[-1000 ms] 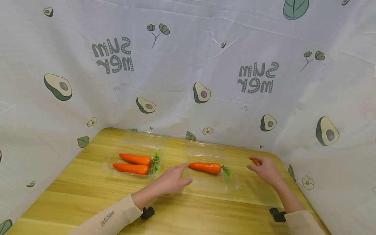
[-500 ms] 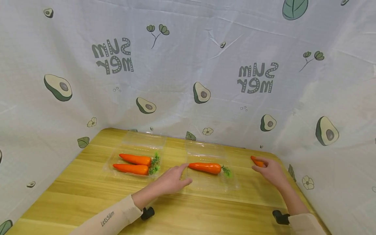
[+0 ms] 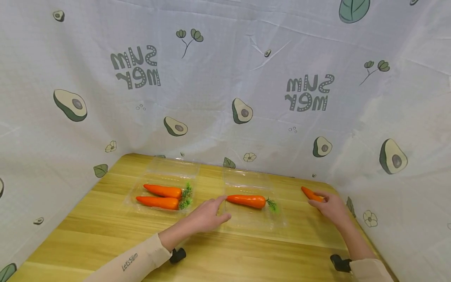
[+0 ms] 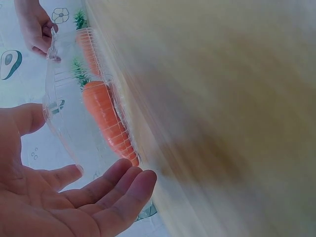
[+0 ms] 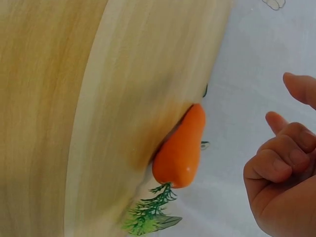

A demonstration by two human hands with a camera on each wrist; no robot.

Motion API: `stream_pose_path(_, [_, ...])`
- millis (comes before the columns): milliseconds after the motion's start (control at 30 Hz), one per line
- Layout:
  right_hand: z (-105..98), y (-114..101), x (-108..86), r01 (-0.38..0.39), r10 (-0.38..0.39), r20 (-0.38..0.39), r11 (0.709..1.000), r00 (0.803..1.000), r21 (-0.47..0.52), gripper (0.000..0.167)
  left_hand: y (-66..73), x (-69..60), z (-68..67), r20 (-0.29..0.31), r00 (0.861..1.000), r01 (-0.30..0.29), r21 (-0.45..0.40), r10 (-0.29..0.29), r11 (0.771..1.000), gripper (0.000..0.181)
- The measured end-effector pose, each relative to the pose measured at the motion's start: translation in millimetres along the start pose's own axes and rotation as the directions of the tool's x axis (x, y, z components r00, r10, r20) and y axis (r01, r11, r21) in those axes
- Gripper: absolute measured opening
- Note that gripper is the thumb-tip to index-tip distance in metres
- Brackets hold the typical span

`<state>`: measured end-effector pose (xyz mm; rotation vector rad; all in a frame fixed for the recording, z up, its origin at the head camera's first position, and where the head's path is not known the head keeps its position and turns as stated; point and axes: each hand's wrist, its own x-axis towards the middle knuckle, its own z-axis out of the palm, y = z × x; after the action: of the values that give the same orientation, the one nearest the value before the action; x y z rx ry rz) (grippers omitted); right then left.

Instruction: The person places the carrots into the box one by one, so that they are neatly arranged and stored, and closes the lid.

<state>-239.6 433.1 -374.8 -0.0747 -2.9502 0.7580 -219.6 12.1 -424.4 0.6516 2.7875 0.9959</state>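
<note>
In the head view my left hand (image 3: 206, 215) has its index finger out at the left side of a clear plastic box (image 3: 248, 221). An orange carrot (image 3: 246, 201) with green leaves lies in that box, its tip by my index fingertip. Seen from the left wrist, the fingers are loose, close to the thin plastic wall (image 4: 61, 89). My right hand (image 3: 331, 207) is over another carrot (image 3: 310, 194) on the table at the right. The right wrist view shows a gap between that carrot (image 5: 181, 148) and my fingers, thumb and index spread, others bent.
Left of the middle box, a second clear box (image 3: 132, 197) holds two carrots (image 3: 160, 202) side by side, leaves toward the right. Both boxes have lids opened to the back. A printed cloth (image 3: 208, 78) stands behind the wooden table (image 3: 105, 235) and along its sides.
My right hand has moved a little to the right and nearer me, uncovering more of the carrot under it. My left hand and the boxes have stayed in place.
</note>
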Motion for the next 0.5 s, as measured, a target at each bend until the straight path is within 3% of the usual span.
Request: stream_pose_path(500, [-1, 22, 2.3, -0.106, 0.105, -0.063, 0.994, 0.992, -0.017, 0.068, -1.7, 0.1, 0.0, 0.009, 1.0, 0.0, -0.014, 0.0, 1.0, 0.071])
